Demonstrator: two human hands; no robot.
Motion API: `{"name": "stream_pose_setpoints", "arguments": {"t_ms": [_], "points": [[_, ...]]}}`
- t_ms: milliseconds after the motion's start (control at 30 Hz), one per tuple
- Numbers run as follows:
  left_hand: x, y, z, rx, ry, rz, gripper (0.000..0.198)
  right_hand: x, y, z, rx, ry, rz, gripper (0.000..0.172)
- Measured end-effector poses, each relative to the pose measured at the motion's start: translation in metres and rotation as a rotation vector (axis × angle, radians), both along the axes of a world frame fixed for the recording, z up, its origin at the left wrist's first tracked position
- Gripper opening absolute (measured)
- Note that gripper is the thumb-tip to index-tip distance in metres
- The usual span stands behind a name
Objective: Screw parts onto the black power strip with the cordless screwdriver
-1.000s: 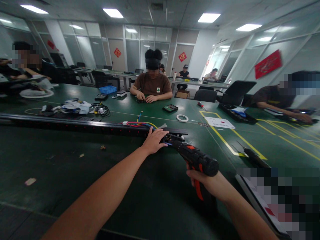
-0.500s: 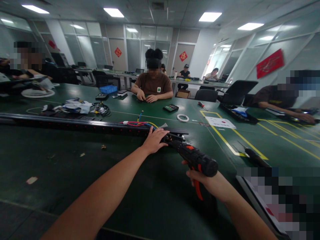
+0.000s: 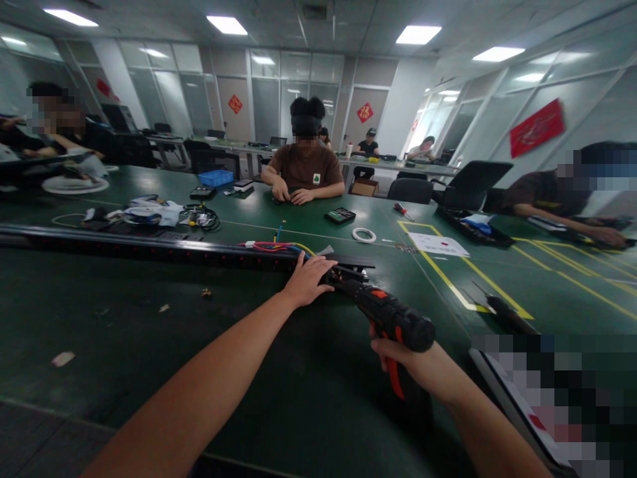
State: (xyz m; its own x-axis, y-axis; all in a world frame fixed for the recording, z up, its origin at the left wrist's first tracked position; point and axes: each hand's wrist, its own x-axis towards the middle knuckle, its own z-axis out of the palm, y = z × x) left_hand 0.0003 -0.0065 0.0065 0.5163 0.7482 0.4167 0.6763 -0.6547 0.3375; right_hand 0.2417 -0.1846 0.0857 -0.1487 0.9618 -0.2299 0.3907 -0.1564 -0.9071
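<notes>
A long black metal strip housing (image 3: 149, 245) lies across the table from the left edge. Over its right end, my left hand (image 3: 309, 280) lies with fingers stretched out, touching the top. Red, yellow and blue wires (image 3: 273, 245) come out of the housing just beyond that hand. My right hand (image 3: 411, 362) is closed round the handle of a black and orange power drill (image 3: 391, 313). The drill's nose points at the open end of the housing, beside my left thumb. Its bit tip is hard to make out there.
Small brass-coloured parts (image 3: 206, 293) lie on the green table (image 3: 279, 398). A white tape roll (image 3: 363, 235), a red-handled screwdriver (image 3: 402, 210), a dark pointed tool (image 3: 505, 311) and a paper sheet (image 3: 438, 243) lie right. A co-worker (image 3: 306, 169) sits opposite; others sit at both sides.
My hands, the drill and the housing hold almost the same places. My right index finger shows less in front of the drill handle now.
</notes>
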Motion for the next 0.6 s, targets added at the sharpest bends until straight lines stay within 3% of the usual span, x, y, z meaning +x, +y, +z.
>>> {"name": "stream_pose_setpoints", "arguments": {"t_ms": [600], "points": [[-0.0005, 0.0013, -0.0040, 0.003, -0.006, -0.004, 0.066, -0.0004, 0.0004, 0.0018, 0.011, -0.033, 0.008, 0.029]]}}
